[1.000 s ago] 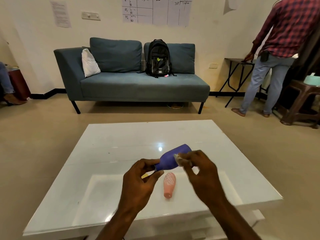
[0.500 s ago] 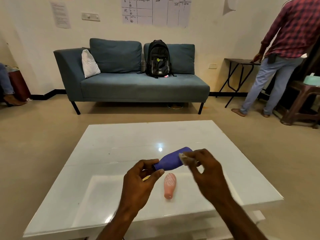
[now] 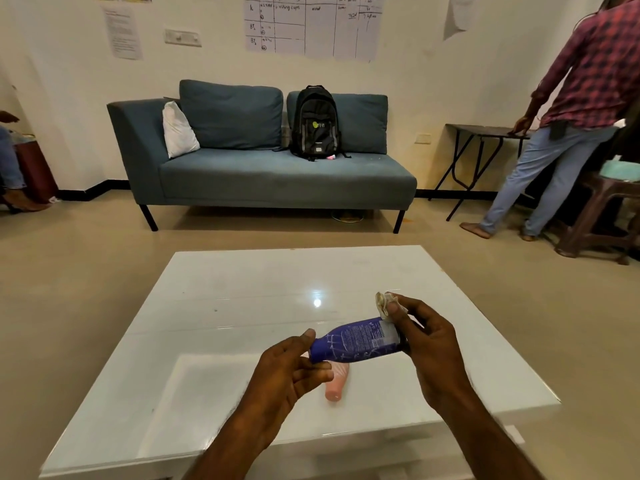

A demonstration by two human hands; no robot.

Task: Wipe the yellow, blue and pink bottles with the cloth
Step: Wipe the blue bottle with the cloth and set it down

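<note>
Since the last look I've turned the blue bottle so its printed label faces up. My left hand pinches its narrow end, my right hand grips the other end with the cloth bunched between thumb and fingers. The pink bottle lies on the white table just beneath.

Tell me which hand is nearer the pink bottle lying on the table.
Left. The left hand overlaps the pink bottle in this view, holding the blue bottle above it. The right hand is off to its right, pinching the cloth.
</note>
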